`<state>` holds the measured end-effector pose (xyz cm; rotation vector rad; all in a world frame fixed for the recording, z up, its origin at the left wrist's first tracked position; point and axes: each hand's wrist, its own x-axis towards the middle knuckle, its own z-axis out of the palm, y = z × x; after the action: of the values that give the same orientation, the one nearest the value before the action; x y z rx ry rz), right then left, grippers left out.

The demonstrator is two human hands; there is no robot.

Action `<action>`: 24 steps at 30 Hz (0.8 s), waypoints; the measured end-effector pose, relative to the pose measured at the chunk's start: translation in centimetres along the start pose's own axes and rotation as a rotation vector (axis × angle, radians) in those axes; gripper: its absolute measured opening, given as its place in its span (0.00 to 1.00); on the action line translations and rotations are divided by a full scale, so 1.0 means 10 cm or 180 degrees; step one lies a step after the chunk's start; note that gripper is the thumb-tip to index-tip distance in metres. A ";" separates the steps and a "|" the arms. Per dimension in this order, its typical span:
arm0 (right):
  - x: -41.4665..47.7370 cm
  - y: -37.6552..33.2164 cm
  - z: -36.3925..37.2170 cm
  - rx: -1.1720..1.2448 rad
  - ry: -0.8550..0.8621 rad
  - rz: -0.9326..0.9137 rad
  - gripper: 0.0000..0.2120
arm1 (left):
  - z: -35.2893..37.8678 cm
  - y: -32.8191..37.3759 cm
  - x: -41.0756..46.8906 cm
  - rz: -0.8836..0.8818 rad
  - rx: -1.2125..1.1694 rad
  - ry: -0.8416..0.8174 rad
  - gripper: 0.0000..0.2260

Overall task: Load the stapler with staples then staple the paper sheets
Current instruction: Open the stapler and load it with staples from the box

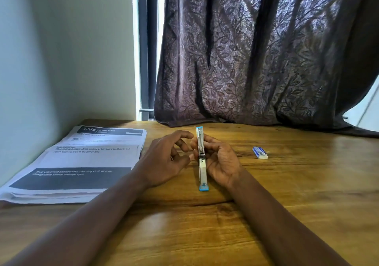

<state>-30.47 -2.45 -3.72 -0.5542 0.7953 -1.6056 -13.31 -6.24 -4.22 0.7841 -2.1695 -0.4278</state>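
A slim metal stapler (201, 159) with blue ends is swung fully open into one long strip, standing on the wooden table (205, 224) at the centre. My right hand (220, 159) grips it from the right around its hinge. Just left of it, my left hand (166, 159) hovers with fingers curled and apart, fingertips near the stapler, holding nothing that I can see. A small blue and white staple box (260, 153) lies on the table to the right. A stack of printed paper sheets (82, 163) rests at the left.
A pale wall (51, 60) borders the table on the left, close to the paper stack. A dark patterned curtain (256, 60) hangs behind the table, its hem resting on the far edge. Bare wood lies in front of my forearms.
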 end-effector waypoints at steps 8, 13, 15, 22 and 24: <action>-0.15 0.03 -0.02 -0.0853 -0.0071 -0.0270 0.13 | 0.19 0.21 0.03 0.0359 -0.0388 0.0568 0.06; -0.20 -0.08 -0.23 -0.1902 0.0540 -0.0604 0.11 | 0.26 0.20 0.03 0.0412 -0.0452 0.0233 0.04; -0.24 -0.12 -0.30 -0.2645 0.0812 -0.0795 0.06 | 0.26 0.20 0.00 0.0356 -0.0456 -0.0036 0.09; -0.31 -0.12 -0.29 -0.2913 0.0992 -0.1001 0.04 | 0.31 0.22 -0.04 0.0233 -0.0389 -0.0339 0.14; -0.31 -0.14 -0.28 -0.2749 0.0952 -0.0948 0.07 | 0.31 0.25 -0.04 0.0191 -0.0512 -0.0389 0.16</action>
<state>-32.87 1.24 -4.29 -1.0916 1.7203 -1.5812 -16.42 -3.95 -5.14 0.6167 -2.2324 -0.6252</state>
